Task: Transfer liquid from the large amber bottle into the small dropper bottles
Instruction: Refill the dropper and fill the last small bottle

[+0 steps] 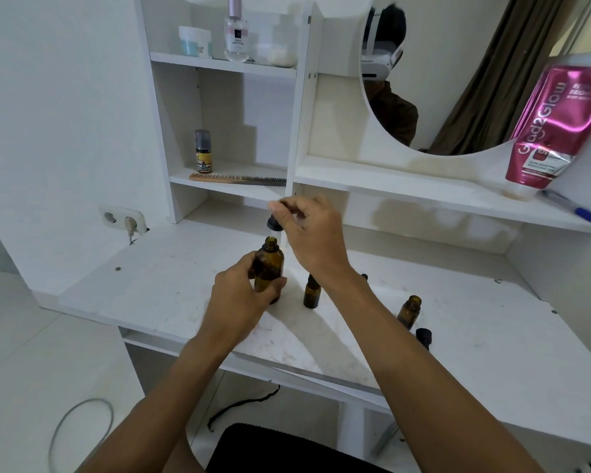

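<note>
The large amber bottle (270, 264) stands uncapped on the white desk (171, 295), and my left hand (243, 291) grips its body. Just above its mouth my right hand (311, 233) pinches a dropper cap (274, 222) with a black collar, its glass tube pointing down at the opening. A small amber dropper bottle (311, 292) stands to the right of the large one, partly behind my right wrist. Another small amber bottle (409, 311) stands open farther right, with a loose black dropper cap (423, 337) lying in front of it.
A wall socket (123, 218) with a plug sits at the desk's back left. The shelves above hold a comb (236, 179), a small spray bottle (202, 151), jars and a perfume bottle (236, 32). A pink tube (556, 128) and a pen (574, 208) rest on the right shelf under a round mirror.
</note>
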